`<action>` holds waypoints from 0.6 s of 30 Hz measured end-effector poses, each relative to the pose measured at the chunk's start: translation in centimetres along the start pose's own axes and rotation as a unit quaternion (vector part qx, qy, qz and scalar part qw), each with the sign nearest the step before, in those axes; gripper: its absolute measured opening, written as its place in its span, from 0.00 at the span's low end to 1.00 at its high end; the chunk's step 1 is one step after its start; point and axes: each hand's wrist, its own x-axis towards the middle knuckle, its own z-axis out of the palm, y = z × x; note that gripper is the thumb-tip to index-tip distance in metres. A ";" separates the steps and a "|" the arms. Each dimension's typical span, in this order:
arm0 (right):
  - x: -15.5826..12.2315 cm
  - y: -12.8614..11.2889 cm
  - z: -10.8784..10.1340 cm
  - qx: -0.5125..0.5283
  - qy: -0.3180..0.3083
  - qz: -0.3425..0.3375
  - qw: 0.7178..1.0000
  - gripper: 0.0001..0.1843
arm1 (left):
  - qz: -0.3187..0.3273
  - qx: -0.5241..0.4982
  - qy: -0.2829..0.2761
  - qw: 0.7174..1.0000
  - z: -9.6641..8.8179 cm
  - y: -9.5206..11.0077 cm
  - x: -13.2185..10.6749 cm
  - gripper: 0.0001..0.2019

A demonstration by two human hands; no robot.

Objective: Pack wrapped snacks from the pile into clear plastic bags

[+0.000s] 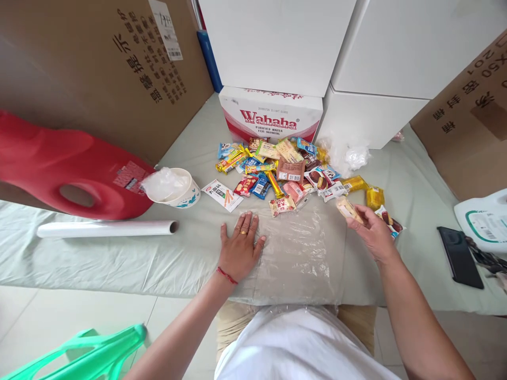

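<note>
A clear sheet of plastic film (295, 258) lies flat on the cloth in front of me. My left hand (241, 243) presses flat at the film's left edge, fingers spread. Between thumb and fingers, my right hand (372, 232) grips a small wrapped snack (349, 210) with a beige wrapper, held up right of the film. Just beyond the film is a heap of packaged snacks (291, 170) in many colours. A cream-and-red packet (282, 206) lies nearest the film, and a white packet (222, 195) is above my left hand. Beside my right hand lie yellow packets (374, 197).
A plastic wrap roll (106, 228), a paper bowl (186, 192) holding clear plastic and a red jug (47, 169) stand left. Behind the heap are a Wahaha carton (273, 116) and white boxes (273, 42). A phone (460, 257) and a white bottle (485, 221) lie right.
</note>
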 end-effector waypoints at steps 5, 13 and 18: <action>-1.6 -4.8 4.5 -0.039 -0.064 -0.199 0.977 0.26 | -0.001 0.021 -0.001 1.000 0.1 0.3 0.0 0.31; -4.0 -7.0 9.8 0.135 -0.177 0.050 0.974 0.22 | -0.005 0.013 0.004 1.000 -0.1 0.3 -0.2 0.28; -4.3 -7.1 12.0 0.237 -0.193 0.158 0.939 0.27 | -0.004 0.009 0.010 1.000 -0.1 0.3 -0.2 0.28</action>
